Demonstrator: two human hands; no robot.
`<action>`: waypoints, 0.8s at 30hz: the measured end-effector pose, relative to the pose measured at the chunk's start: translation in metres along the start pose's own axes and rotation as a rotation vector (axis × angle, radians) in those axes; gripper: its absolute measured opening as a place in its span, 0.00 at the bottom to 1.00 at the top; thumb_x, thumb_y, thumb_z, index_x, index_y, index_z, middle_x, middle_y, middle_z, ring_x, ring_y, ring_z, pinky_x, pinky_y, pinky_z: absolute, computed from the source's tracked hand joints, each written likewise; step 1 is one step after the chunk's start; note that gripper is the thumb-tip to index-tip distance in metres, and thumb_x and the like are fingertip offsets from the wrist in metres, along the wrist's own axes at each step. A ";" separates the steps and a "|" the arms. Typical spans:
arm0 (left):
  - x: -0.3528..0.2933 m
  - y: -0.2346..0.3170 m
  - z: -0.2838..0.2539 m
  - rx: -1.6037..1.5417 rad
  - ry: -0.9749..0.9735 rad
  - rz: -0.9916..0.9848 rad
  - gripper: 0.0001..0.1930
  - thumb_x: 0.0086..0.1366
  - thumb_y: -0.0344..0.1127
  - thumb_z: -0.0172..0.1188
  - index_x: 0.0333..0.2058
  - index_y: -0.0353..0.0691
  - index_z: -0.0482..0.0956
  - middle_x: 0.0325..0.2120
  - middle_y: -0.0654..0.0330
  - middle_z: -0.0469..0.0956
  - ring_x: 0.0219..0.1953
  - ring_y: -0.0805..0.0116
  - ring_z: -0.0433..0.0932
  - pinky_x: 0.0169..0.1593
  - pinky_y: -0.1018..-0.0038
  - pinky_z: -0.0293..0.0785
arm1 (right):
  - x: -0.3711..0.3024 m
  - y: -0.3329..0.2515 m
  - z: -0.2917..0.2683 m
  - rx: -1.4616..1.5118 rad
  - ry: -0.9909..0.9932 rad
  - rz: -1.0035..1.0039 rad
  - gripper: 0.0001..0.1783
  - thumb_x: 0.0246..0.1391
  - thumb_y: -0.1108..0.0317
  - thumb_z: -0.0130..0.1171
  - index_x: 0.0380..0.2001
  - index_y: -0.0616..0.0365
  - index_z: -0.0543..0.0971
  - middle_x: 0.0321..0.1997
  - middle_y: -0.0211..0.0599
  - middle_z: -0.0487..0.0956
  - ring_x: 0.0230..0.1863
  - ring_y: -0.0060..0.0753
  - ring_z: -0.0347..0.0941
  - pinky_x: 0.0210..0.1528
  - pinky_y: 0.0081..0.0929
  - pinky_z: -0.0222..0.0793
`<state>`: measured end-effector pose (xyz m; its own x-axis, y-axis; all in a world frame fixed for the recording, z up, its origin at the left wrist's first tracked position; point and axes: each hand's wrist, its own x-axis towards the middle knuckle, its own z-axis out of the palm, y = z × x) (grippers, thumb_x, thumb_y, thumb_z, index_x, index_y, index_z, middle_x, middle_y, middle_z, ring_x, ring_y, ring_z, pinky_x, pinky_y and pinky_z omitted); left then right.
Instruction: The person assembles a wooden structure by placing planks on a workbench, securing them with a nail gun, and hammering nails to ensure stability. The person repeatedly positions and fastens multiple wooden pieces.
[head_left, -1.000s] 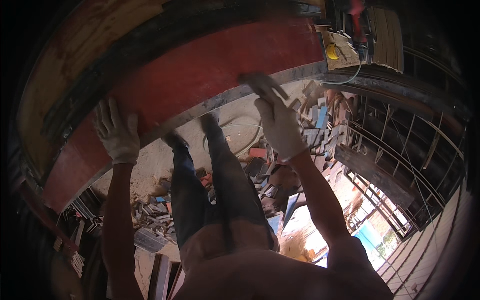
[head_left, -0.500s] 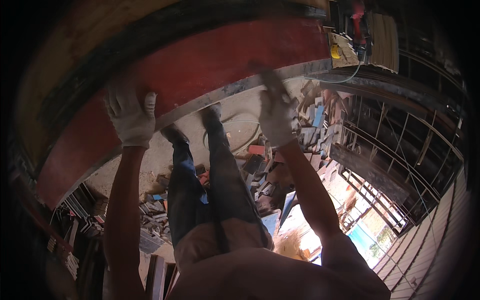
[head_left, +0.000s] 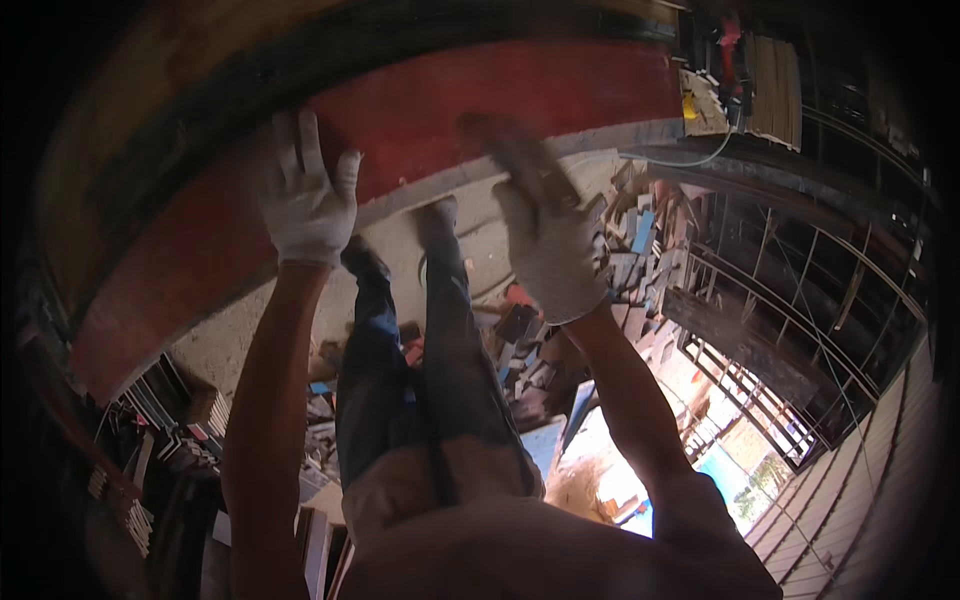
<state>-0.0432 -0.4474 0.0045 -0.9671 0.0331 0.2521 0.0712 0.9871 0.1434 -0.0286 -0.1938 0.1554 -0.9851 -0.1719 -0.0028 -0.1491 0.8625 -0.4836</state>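
Observation:
A long red panel [head_left: 420,110] stretches across in front of me, its pale front edge curving in the view. My left hand [head_left: 308,215], in a whitish work glove, is over the panel's near edge with fingers outstretched and thumb apart; whether it touches the surface I cannot tell. To the right, my right hand [head_left: 550,245], gloved alike, is closed around a dark, elongated object [head_left: 535,170]. That object is smeared by motion and its kind does not show. Its far end reaches over the panel's near edge.
Scraps of wood and board [head_left: 625,250] litter the ground around my legs. A thin hose [head_left: 690,162] runs off the panel's right end, near a yellow item [head_left: 690,106] and a red-and-black tool [head_left: 730,50]. Metal racking [head_left: 800,290] stands on the right.
My left hand has shifted right along the panel's near edge. My right hand has moved slightly left, carrying the dark object further over the panel. The panel appears slightly further right in view.

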 end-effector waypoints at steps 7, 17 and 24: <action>-0.006 0.005 -0.003 -0.069 -0.015 0.003 0.36 0.81 0.63 0.41 0.75 0.45 0.59 0.73 0.49 0.61 0.76 0.44 0.58 0.77 0.40 0.55 | -0.043 0.028 0.066 -0.087 -0.211 0.028 0.26 0.73 0.59 0.56 0.66 0.66 0.73 0.56 0.55 0.84 0.35 0.55 0.87 0.36 0.44 0.86; -0.008 -0.005 -0.004 -0.277 0.092 0.011 0.36 0.81 0.63 0.42 0.76 0.44 0.58 0.73 0.49 0.62 0.78 0.45 0.57 0.79 0.42 0.51 | -0.047 -0.005 0.072 0.024 -0.248 0.326 0.20 0.74 0.57 0.55 0.63 0.53 0.78 0.48 0.62 0.85 0.50 0.70 0.81 0.46 0.53 0.80; -0.054 -0.137 -0.051 -0.075 -0.010 0.039 0.38 0.81 0.63 0.44 0.77 0.40 0.59 0.77 0.46 0.58 0.79 0.45 0.55 0.81 0.48 0.48 | -0.037 -0.019 0.044 0.248 -0.053 0.346 0.24 0.75 0.53 0.55 0.57 0.65 0.79 0.49 0.61 0.85 0.46 0.67 0.84 0.45 0.53 0.80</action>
<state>0.0117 -0.5921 0.0200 -0.9656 0.0729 0.2497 0.1263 0.9705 0.2052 0.0148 -0.2243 0.1260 -0.9668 0.0775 -0.2436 0.2206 0.7345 -0.6418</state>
